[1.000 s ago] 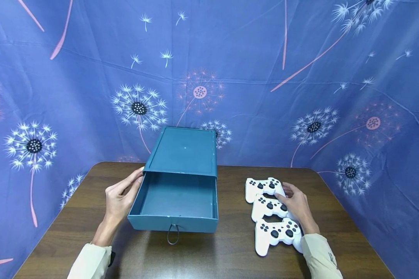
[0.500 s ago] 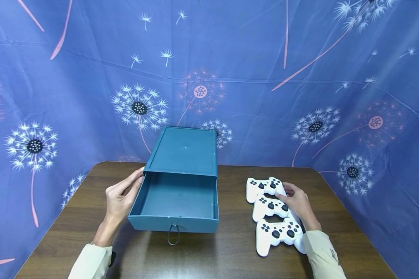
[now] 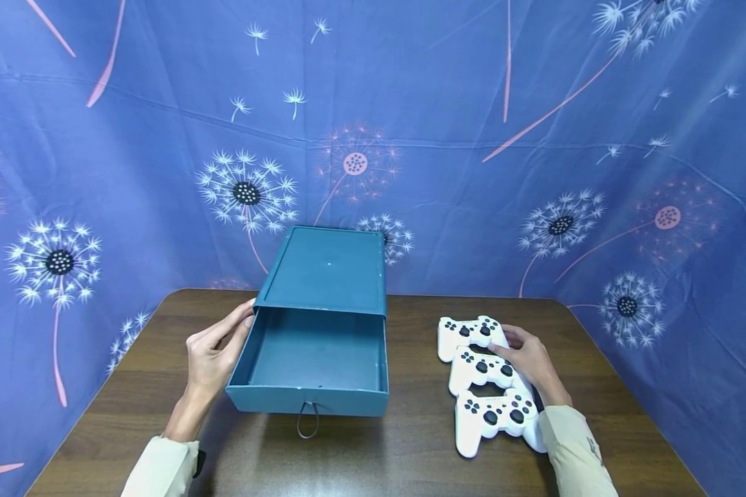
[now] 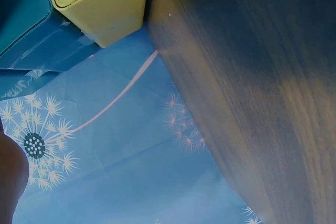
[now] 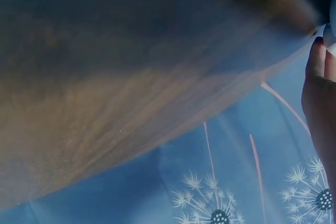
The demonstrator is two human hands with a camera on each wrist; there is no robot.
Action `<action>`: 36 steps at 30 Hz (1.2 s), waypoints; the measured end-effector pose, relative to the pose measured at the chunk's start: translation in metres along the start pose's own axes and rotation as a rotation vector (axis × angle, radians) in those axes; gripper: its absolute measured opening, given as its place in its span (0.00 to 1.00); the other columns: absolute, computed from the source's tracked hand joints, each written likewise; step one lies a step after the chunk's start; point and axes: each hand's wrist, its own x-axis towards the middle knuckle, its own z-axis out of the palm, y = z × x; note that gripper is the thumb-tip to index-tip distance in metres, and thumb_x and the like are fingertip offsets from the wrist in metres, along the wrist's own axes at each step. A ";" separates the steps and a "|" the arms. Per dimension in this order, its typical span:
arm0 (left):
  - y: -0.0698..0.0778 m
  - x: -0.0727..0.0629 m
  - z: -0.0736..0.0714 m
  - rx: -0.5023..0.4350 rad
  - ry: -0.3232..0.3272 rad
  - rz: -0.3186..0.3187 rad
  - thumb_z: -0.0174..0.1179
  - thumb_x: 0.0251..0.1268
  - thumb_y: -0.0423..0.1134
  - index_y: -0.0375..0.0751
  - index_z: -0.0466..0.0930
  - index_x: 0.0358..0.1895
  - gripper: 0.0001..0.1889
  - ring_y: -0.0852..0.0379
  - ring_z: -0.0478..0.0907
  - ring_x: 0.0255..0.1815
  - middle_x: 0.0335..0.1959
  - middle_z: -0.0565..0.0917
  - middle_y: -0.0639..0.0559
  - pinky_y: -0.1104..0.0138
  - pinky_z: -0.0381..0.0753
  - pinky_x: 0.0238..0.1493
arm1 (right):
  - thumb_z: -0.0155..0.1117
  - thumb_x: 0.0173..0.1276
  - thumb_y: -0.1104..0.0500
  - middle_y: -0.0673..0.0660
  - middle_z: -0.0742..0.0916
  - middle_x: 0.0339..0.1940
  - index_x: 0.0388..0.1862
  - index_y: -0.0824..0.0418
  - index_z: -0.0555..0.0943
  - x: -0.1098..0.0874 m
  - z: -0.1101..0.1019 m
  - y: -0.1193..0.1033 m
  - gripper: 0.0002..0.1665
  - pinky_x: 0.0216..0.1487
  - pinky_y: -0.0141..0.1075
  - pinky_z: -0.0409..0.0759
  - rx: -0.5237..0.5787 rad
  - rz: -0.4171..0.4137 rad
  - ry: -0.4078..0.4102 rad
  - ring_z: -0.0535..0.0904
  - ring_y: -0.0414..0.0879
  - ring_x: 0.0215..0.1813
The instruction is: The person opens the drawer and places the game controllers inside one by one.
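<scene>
Touching L side of the teal box (image 3: 329,276), L hand (image 3: 214,352) is extending its fingers, thumb apart. R of the box, R hand (image 3: 530,357) is pinching the far controller (image 3: 474,330) btwn thumb & fingers; mid controller (image 3: 481,369) & near controller (image 3: 499,415) are lying R of the box too.

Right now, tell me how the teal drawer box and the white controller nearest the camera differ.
The teal drawer box is far larger than the nearest controller. The box is teal and straight-edged; the controller is white and rounded. The box has its drawer pulled open, while the controller lies with its buttons facing up.
</scene>
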 end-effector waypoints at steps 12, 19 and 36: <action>-0.002 -0.002 0.000 0.007 -0.004 0.007 0.61 0.48 0.05 0.18 0.84 0.51 0.23 0.63 0.86 0.53 0.48 0.86 0.29 0.74 0.84 0.51 | 0.73 0.71 0.53 0.76 0.78 0.66 0.74 0.75 0.67 0.003 -0.003 -0.002 0.43 0.65 0.61 0.74 -0.012 0.000 -0.043 0.74 0.70 0.65; -0.002 -0.001 -0.001 0.011 -0.001 0.012 0.62 0.52 0.07 0.18 0.84 0.51 0.20 0.62 0.86 0.52 0.47 0.86 0.28 0.74 0.84 0.51 | 0.72 0.71 0.56 0.78 0.77 0.66 0.75 0.77 0.64 0.007 -0.003 -0.005 0.44 0.65 0.62 0.74 -0.048 -0.012 -0.064 0.73 0.72 0.66; 0.001 0.001 0.000 0.013 0.002 0.019 0.61 0.48 0.05 0.17 0.84 0.50 0.23 0.63 0.86 0.52 0.46 0.86 0.27 0.74 0.84 0.51 | 0.72 0.70 0.62 0.77 0.80 0.63 0.72 0.79 0.67 0.008 0.000 -0.006 0.39 0.62 0.59 0.79 -0.076 -0.048 -0.015 0.78 0.71 0.62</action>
